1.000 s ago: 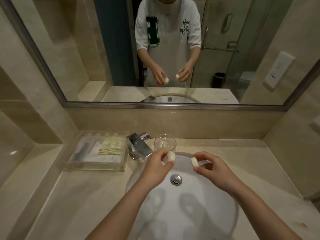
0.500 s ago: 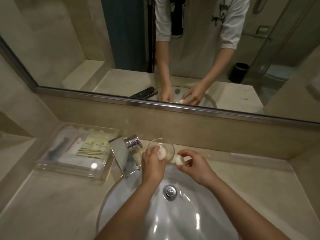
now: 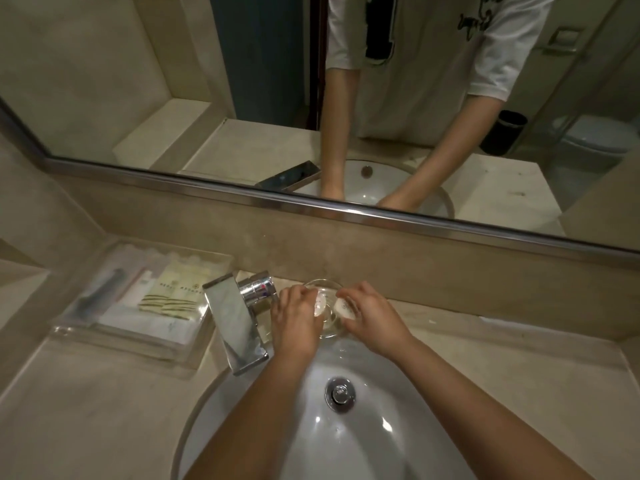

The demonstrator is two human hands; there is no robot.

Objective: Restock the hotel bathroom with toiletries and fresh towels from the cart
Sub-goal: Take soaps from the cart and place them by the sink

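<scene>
**Two soaps held over the glass dish**

A small round white wrapped soap [image 3: 319,304] is pinched in the fingertips of the left hand [image 3: 297,322]; a second small round white soap [image 3: 344,309] is pinched by the right hand [image 3: 372,318]. Both soaps are held side by side, just apart, over the clear round glass dish [image 3: 329,329]. Whether either soap touches the dish cannot be told. The dish is set on the beige stone table [image 3: 519,368] at the back rim of the white oval sink [image 3: 363,445], just right of the flat chrome tap [image 3: 235,327]. A clear rectangular acrylic tray [image 3: 69,332] is seen left of the tap, loaded with cream striped sachets [image 3: 175,299], a white tube [image 3: 136,289] and flat white packets. Both forearms are reflected in the framed wall mirror [image 3: 104,81] above.
</scene>
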